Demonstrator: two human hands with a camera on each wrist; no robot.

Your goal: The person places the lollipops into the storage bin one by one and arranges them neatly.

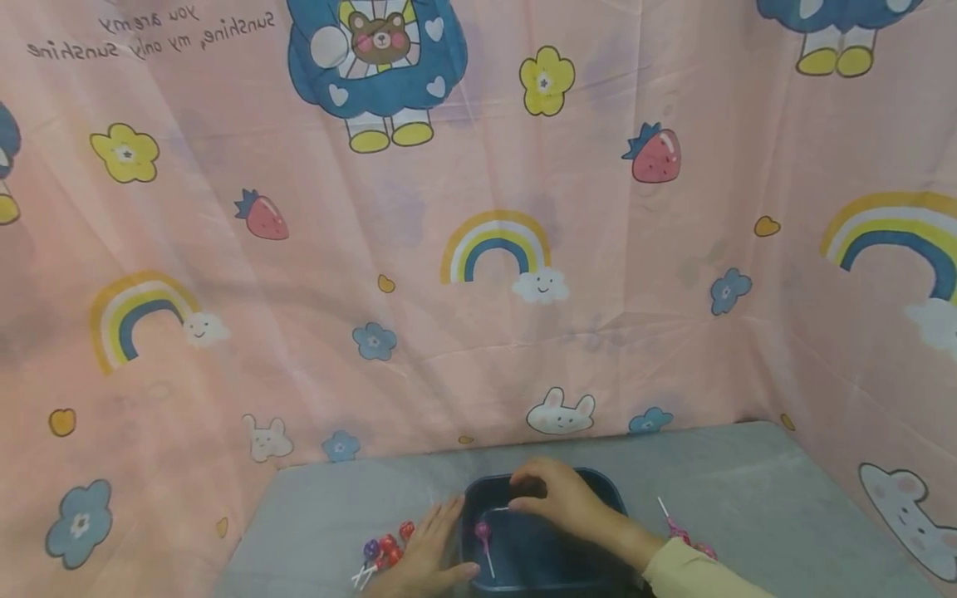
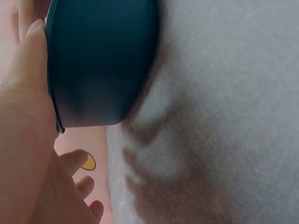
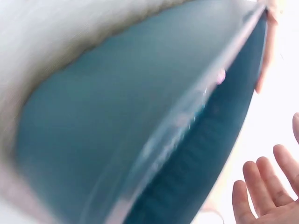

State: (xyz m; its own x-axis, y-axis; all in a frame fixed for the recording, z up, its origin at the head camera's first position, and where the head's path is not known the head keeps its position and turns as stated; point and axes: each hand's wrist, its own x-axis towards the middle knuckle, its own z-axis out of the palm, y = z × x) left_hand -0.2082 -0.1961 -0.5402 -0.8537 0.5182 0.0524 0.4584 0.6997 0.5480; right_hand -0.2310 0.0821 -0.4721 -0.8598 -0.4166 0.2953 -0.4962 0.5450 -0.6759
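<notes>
Dark blue tub [image 1: 598,490] on the grey table [image 1: 748,490], directly under the right hand [image 1: 564,498] and hard against the thumb side of the left hand [image 1: 429,548]. One pink lollipop [image 1: 483,531] lying inside on the tub floor, just right of the left thumb, stick pointing toward the wearer. Right hand arched over the far rim, fingers curled downward; in the right wrist view the fingers [image 3: 261,182] look spread and relaxed, so cannot tell whether anything is pinched between them. Left hand flat and open on the table, fingers straight, palm edge pressed to the tub's outer wall [image 2: 98,65], holding nothing.

Just left of the left hand, a small cluster of lollipops [image 1: 385,548], red and purple, sticks crossing. To the right of the right forearm, two more pink lollipops [image 1: 676,527] on the table.

Best done by keeping the left palm braced so the tub cannot slide, lowering the right fingers well past the rim before opening them. Behind everything, a pink cartoon curtain [image 1: 478,249].
</notes>
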